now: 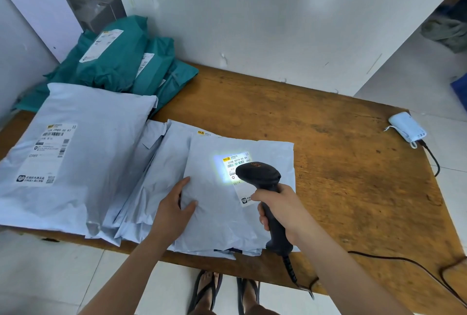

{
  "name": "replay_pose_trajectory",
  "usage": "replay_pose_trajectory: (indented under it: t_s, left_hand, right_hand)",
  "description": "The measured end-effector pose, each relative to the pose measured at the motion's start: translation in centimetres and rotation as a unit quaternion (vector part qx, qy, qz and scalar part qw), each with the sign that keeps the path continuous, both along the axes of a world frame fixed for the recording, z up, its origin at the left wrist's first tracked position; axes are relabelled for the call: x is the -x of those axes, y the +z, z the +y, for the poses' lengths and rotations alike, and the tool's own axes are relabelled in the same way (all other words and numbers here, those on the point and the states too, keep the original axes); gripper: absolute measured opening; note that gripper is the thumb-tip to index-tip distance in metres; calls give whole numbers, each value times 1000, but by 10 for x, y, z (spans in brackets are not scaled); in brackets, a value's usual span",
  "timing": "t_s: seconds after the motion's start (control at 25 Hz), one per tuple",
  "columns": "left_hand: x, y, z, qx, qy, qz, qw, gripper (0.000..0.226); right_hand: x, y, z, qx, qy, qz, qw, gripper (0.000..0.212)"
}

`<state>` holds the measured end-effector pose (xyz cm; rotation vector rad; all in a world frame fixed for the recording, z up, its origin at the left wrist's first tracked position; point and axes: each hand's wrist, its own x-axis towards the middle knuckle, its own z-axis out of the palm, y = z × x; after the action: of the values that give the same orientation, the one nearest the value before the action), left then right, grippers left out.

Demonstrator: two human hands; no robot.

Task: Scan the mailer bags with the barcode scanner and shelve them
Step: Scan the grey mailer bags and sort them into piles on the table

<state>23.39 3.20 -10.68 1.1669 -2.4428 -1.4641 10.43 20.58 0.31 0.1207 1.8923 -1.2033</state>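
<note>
A pale blue mailer bag [222, 203] lies on top of a stack of similar bags near the front edge of the wooden table [328, 137]. Its white shipping label [238, 160] is lit by a bright patch of light. My right hand [280, 209] grips the handle of a black barcode scanner [262, 180], whose head points down at the label from just above it. My left hand [175, 209] holds the top bag's left edge, thumb on top and fingers under the edge.
A large pale blue mailer bag [75, 152] lies at the left. Several teal mailer bags [121, 61] are piled at the back left against the wall. A white power adapter [406, 127] with a black cable sits at the table's right edge. The scanner's cable [404, 261] trails off right.
</note>
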Motion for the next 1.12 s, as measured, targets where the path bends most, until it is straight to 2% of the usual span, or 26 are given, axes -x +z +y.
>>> replay_pose_trajectory:
  t_s: [0.36,0.52,0.6,0.68,0.72,0.8,0.84,0.92,1.12]
  left_hand:
    - [1,22,-10,-14,14,-4,1000,41]
    - [-10,54,-46,57,65,24,996,30]
    - [-18,56,-61,120,73,-15,990,34]
    - [-20,49,-60,242,35,-163,956,43]
    - [-18,44,-52,307,11,-200,930,48]
    - [-7,31,-28,368,-46,-153,916,50]
    - [-1,23,-12,373,-89,-134,914,50]
    - [11,7,15,351,-174,-166,905,57]
    - [21,-22,28,311,-246,-250,883,68]
  right_hand:
    - [5,4,5,16,-1,-4,1000,8]
    - [16,9,9,37,-10,14,999,7]
    - [20,10,10,43,-3,16,999,11]
    - [20,8,11,42,-1,14,999,13]
    - [21,8,12,43,-2,11,999,13]
    - [24,6,13,48,-2,2,999,12]
    - [26,5,15,51,-3,-2,999,12]
    - [32,4,16,56,-2,-10,998,12]
    - [49,4,21,70,-10,-9,997,10]
